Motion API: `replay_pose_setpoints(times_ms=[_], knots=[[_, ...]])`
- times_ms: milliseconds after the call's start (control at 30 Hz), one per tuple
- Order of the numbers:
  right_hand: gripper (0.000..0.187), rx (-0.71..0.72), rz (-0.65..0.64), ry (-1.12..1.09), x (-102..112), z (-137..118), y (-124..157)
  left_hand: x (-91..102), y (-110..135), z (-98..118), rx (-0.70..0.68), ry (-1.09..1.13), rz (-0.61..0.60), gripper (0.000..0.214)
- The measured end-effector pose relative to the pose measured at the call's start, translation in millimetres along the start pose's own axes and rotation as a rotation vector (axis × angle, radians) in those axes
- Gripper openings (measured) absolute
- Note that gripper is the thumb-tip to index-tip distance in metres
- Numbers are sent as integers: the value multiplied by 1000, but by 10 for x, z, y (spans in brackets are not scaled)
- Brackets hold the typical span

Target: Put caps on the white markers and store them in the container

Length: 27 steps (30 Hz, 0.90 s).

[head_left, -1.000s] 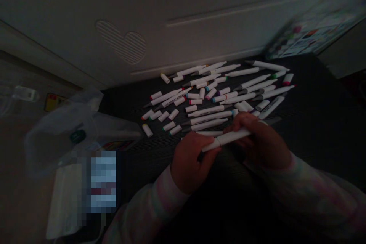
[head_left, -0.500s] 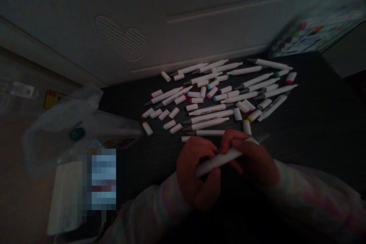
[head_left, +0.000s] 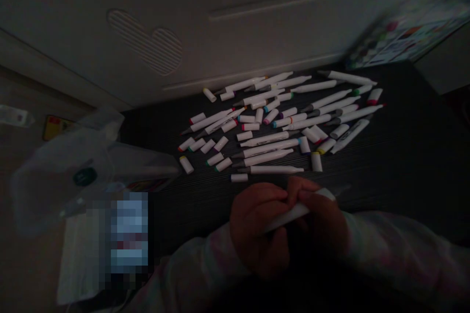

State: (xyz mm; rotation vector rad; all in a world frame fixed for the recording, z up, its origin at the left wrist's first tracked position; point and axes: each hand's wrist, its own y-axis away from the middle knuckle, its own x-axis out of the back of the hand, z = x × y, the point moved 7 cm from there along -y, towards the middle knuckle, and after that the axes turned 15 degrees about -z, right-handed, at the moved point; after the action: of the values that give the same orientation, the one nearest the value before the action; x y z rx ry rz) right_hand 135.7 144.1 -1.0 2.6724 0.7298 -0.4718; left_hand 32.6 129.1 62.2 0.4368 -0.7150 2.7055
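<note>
A white marker [head_left: 288,218] lies slanted between my hands, its right end higher. My left hand [head_left: 259,230] is closed round the left end and hides it. My right hand [head_left: 323,212] pinches the marker toward the other end, where a faint blurred tip pokes out past the fingers. Just beyond my hands, an uncapped white marker [head_left: 275,169] rests on the dark table, with a loose cap [head_left: 239,178] to its left. Another cap [head_left: 316,162] stands out above my right hand.
Several uncapped markers [head_left: 266,149] and loose caps [head_left: 214,159] are spread over the dark wood-grain table [head_left: 404,156]. A clear plastic bag [head_left: 143,161] sits at left, near a white mask-like sheet [head_left: 79,259]. A colourful printed pack [head_left: 411,39] leans at the back right. A pale panel [head_left: 257,44] borders the table's rear.
The fingers of my left hand have wrapped further round the marker's left end, covering more of it. My right hand keeps its grip. The view has shifted slightly.
</note>
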Motion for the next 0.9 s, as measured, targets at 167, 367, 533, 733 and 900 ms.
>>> replay_pose_setpoints(times_ms=[167, 367, 533, 733, 900], knots=[[23, -17, -41, -32, -24, 30, -48, -26, -55, -40, 32, -34, -43, 32], [24, -46, -41, -23, 1, 0, -88, -52, -65, -79, 59, -153, -16, 27], [24, -33, -8, -49, 55, -14, -110, -118, -43, -129, 114, -190, -77, 31], [18, 13, -60, -107, -16, -85, -124, -65, -31, -195, 210, -206, -103, 34], [11, 31, -187, -40, -123, -125, -128, -16, -70, -182, 171, -131, -126, 40]])
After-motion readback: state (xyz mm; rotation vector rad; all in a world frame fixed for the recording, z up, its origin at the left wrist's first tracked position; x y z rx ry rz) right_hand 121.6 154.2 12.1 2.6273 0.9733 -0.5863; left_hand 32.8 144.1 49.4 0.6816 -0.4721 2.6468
